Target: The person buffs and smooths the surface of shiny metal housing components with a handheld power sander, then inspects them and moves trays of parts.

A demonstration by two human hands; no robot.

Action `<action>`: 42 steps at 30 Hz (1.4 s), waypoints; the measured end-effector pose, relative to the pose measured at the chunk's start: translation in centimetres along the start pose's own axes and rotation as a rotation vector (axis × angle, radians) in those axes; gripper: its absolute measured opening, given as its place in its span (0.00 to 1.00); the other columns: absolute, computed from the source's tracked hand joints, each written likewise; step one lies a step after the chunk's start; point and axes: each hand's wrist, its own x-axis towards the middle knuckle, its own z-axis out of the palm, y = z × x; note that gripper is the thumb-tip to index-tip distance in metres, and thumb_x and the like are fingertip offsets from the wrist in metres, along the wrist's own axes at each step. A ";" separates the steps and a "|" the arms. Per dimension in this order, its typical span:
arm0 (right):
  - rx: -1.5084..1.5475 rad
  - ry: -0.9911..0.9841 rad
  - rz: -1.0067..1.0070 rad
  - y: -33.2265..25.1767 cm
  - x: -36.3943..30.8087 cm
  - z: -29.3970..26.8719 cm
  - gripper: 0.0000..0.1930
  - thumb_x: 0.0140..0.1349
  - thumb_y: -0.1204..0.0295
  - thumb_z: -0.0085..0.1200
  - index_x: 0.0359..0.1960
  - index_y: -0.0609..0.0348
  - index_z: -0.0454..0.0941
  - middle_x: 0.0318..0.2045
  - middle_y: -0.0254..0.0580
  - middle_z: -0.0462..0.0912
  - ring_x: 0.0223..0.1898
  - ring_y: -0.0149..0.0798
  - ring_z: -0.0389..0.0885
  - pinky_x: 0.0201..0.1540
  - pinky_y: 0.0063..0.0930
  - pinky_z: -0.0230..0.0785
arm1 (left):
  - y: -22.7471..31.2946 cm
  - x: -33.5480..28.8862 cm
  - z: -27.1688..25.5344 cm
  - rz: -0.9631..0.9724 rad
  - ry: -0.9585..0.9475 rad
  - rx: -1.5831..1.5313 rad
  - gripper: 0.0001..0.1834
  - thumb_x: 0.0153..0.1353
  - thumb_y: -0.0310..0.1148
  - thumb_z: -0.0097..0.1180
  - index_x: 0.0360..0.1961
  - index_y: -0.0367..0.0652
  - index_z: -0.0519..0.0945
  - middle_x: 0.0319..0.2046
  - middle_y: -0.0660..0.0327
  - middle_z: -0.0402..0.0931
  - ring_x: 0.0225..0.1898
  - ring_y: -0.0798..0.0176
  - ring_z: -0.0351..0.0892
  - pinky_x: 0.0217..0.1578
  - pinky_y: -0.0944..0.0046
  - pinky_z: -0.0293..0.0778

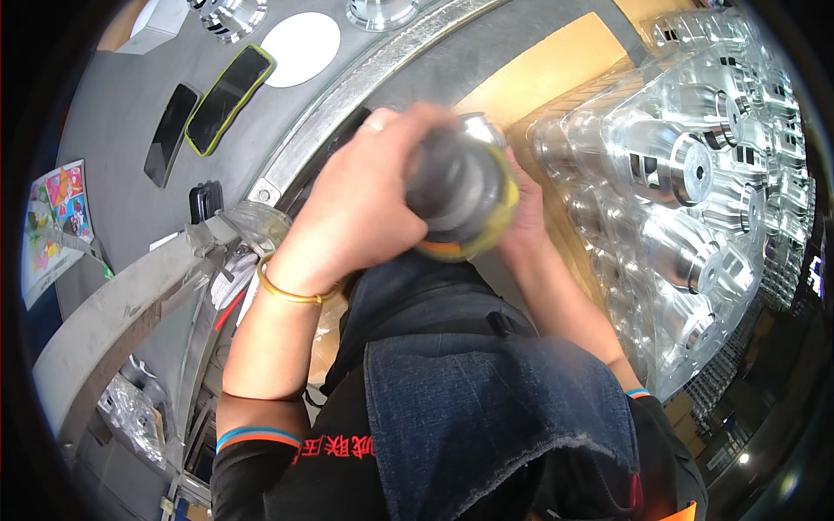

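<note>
My left hand point(360, 195), with a gold bracelet at the wrist, is closed round a dark grey, round, cylinder-shaped thing point(447, 187) with a yellow-green rim. Motion smears this thing, so its exact kind does not show. My right hand point(528, 204) curves along its right side, with most of the fingers hidden behind it. Just beyond, close to the right fingertips, a shiny round metal part point(482, 128) peeks out. Whether the right hand grips the metal part or the dark thing, I cannot tell. Both hands are held above my dark apron point(495, 382).
Clear plastic trays point(599, 195) with several shiny metal cups point(673, 165) stand at the right beside cardboard point(556, 65). Two phones point(228, 100) point(171, 135), a white disc point(301, 49) and metal parts point(230, 16) lie on the grey table point(113, 113). A curved metal frame point(130, 321) rises at left.
</note>
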 end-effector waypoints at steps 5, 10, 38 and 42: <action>-0.268 -0.124 -0.068 0.5 0.1 -0.8 0.21 0.65 0.65 0.41 0.57 0.62 0.63 0.52 0.46 0.71 0.54 0.42 0.70 0.59 0.38 0.62 | 1.5 0.2 0.1 0.003 -0.028 0.001 0.36 0.30 0.15 0.55 0.48 0.50 0.71 0.35 0.60 0.68 0.33 0.57 0.70 0.36 0.65 0.68; 0.062 0.094 -0.095 -0.3 0.5 0.1 0.23 0.65 0.62 0.42 0.56 0.67 0.63 0.52 0.53 0.72 0.54 0.47 0.71 0.59 0.41 0.62 | -2.7 -0.1 0.5 -0.080 0.043 -0.101 0.36 0.32 0.16 0.56 0.48 0.52 0.70 0.40 0.54 0.70 0.47 0.48 0.71 0.47 0.58 0.68; -0.136 0.157 -0.013 -0.2 1.3 1.1 0.24 0.62 0.64 0.49 0.57 0.62 0.64 0.55 0.47 0.68 0.59 0.47 0.64 0.64 0.45 0.52 | -1.5 0.3 1.4 0.011 0.227 0.189 0.34 0.34 0.17 0.56 0.48 0.55 0.71 0.42 0.56 0.68 0.40 0.47 0.74 0.38 0.55 0.73; -0.020 0.169 -0.008 -0.8 1.2 1.0 0.21 0.63 0.65 0.46 0.52 0.67 0.66 0.49 0.50 0.74 0.52 0.45 0.73 0.57 0.40 0.65 | -0.9 0.0 2.2 -0.024 0.154 0.219 0.32 0.33 0.16 0.55 0.47 0.46 0.72 0.39 0.55 0.70 0.40 0.48 0.72 0.39 0.58 0.69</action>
